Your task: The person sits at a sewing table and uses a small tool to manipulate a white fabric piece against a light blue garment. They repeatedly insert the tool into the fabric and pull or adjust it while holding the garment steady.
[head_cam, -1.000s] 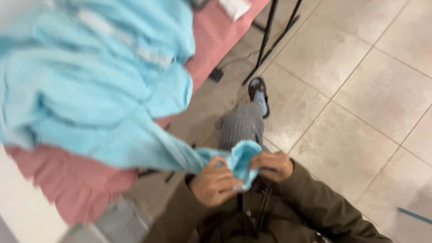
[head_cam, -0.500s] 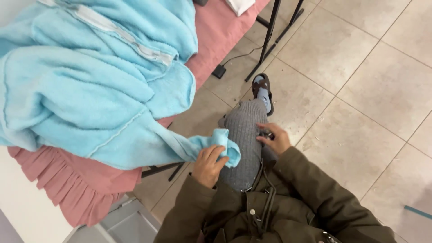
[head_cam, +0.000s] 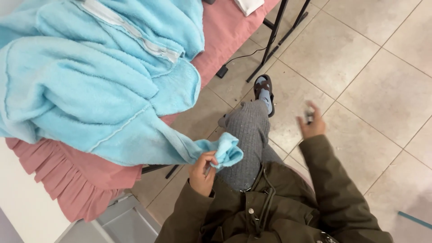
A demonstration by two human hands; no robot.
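Fleece garment [head_cam: 90, 85], light blue and thick, lies heaped on a table draped in a pink cloth [head_cam: 67, 180], its grey-edged zipper band running across the top of the pile. One sleeve [head_cam: 180, 150] trails off the table edge down toward the person's lap, its long axis slanting from the bulk at upper left to the cuff at lower right, the cuff end pointing toward the raised knee. The left hand [head_cam: 202, 173] pinches that cuff between thumb and curled fingers, closed firmly on the bunched fabric. As a judgement, the step in hand is gripping the sleeve end to handle it; any further move calls for a steady pull along the sleeve's line, so the heavy pile does not slide off the table. The right hand [head_cam: 310, 123] hangs apart over the tiled floor [head_cam: 369, 67], blurred; it seems to hold something small and dark, but I cannot tell its grip. Beyond lie a grey-trousered leg [head_cam: 249, 135], a sandalled foot [head_cam: 264, 92] and black table legs [head_cam: 276, 31].
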